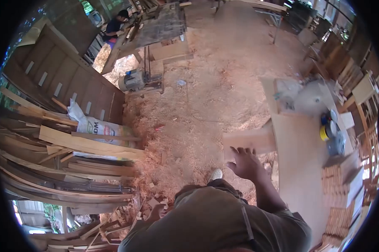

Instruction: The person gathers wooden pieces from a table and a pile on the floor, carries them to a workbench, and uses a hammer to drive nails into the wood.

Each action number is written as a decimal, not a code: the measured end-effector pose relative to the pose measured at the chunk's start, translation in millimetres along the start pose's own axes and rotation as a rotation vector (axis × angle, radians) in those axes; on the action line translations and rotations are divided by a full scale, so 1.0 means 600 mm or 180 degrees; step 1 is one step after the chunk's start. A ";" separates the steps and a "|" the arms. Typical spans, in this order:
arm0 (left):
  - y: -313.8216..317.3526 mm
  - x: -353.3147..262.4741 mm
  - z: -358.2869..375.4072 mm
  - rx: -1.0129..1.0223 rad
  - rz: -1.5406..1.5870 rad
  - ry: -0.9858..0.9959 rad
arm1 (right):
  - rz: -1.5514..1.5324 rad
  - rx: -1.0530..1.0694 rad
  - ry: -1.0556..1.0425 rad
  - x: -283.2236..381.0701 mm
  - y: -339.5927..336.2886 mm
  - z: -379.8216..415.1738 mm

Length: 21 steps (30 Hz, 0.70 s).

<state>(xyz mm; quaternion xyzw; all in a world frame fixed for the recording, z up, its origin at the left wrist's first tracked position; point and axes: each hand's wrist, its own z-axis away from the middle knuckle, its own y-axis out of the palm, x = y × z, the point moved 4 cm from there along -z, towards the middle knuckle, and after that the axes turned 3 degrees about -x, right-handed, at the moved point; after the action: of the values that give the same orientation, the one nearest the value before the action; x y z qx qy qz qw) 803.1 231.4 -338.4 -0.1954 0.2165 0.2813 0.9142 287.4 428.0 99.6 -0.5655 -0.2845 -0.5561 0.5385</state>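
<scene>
My right hand (245, 163) is stretched out in front of my body, fingers spread and nothing in it. Below or beside it lies a flat light-brown board (252, 140), which reaches to the workbench (300, 168); whether the hand touches the board I cannot tell. My left hand (156, 212) hangs low at my left side, partly hidden by my body, near small wood scraps (156, 201) on the ground. Its fingers are small and unclear.
Stacked planks (88, 143) and a printed sack (97, 128) lie on the left. A motor (132, 80) stands on the shaving-covered floor. Another person (114, 29) is at the far left bench. Yellow tape rolls (325, 132) and wood piles (338, 185) are on the right.
</scene>
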 end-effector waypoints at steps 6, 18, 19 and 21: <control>-0.020 -0.228 0.010 0.0028 0.0432 -0.1092 | 0.1128 0.0405 -0.0759 0.040 -0.038 -0.179; -0.258 -0.852 -0.441 -0.0149 -0.1512 0.0115 | 0.1125 -0.1693 0.2318 -0.050 -0.078 -0.224; -0.251 -0.923 -0.469 -0.0164 -0.1753 0.0321 | 0.0805 -0.1903 0.2615 -0.016 -0.078 -0.209; -0.201 -1.076 -0.462 -0.0130 -0.1584 0.0593 | 0.0935 -0.2135 0.3135 -0.009 -0.036 -0.159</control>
<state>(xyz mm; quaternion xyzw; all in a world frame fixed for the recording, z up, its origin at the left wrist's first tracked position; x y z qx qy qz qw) 313.3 -271.2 -213.1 -0.2860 0.2393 0.0328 0.9273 235.5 347.1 81.7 -0.4141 0.2693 -0.7313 0.4704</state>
